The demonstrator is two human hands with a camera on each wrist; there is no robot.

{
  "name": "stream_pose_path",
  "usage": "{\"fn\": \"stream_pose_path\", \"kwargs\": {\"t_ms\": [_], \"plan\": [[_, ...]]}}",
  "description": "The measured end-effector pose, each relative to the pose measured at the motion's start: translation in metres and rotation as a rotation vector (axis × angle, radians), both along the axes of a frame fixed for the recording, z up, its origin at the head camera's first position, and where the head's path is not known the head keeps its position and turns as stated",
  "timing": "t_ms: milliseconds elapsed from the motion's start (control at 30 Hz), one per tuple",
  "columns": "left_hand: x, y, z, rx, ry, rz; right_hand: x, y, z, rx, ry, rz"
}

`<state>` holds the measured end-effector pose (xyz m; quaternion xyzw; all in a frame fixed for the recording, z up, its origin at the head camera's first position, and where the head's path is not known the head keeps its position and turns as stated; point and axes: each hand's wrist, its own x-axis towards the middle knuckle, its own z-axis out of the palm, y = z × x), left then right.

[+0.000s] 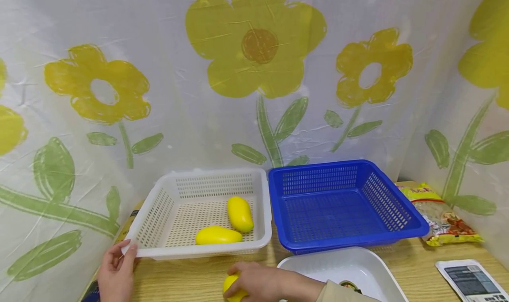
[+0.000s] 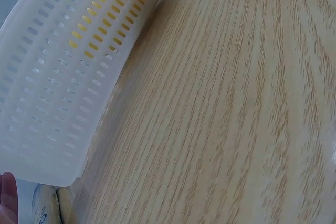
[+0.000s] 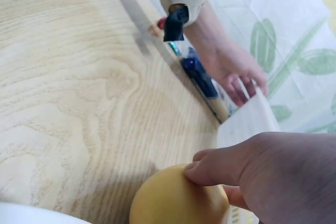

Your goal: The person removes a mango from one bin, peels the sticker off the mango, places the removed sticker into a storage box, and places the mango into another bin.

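My left hand pinches the front left corner of a white perforated basket, thumb on the rim. Two yellow mangoes lie inside it: one mango near the right wall, another mango along the front wall. In front of the basket, my right hand grips a third yellow mango, fingers curled over it. The right wrist view shows the thumb pressed on this held mango. Through the slots in the left wrist view, yellow shows behind the wall of the white basket.
A blue perforated basket stands right of the white one. Before it sits a white tray with a small round tin, partly behind my right sleeve. A yellow food bag and a flat labelled packet lie at the right.
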<state>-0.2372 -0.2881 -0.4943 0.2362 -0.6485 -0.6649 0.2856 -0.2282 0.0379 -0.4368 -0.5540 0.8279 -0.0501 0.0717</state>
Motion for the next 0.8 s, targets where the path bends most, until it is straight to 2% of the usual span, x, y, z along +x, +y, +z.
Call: {"fn": "stream_pose_path", "kwargs": {"t_ms": [100, 200, 333, 533, 800], "plan": [[0.0002, 0.001, 0.0008, -0.016, -0.015, 0.0, -0.0002, 0.0019, -0.0001, -0.018, -0.061, -0.012], [-0.0015, 0.001, -0.0015, -0.027, -0.013, 0.007, 0.001, 0.0041, -0.0012, -0.068, -0.129, -0.075], [-0.0026, 0.0011, -0.0018, -0.034, -0.013, 0.007, 0.0029, 0.0065, -0.0031, -0.119, -0.157, -0.14], [-0.0009, -0.0003, -0.0005, -0.017, -0.023, 0.007, 0.0017, 0.0082, -0.003, -0.131, -0.131, -0.09], [-0.001, -0.0015, -0.0045, -0.018, -0.005, 0.011, 0.0043, 0.0051, -0.0045, -0.197, -0.172, -0.076]]}}
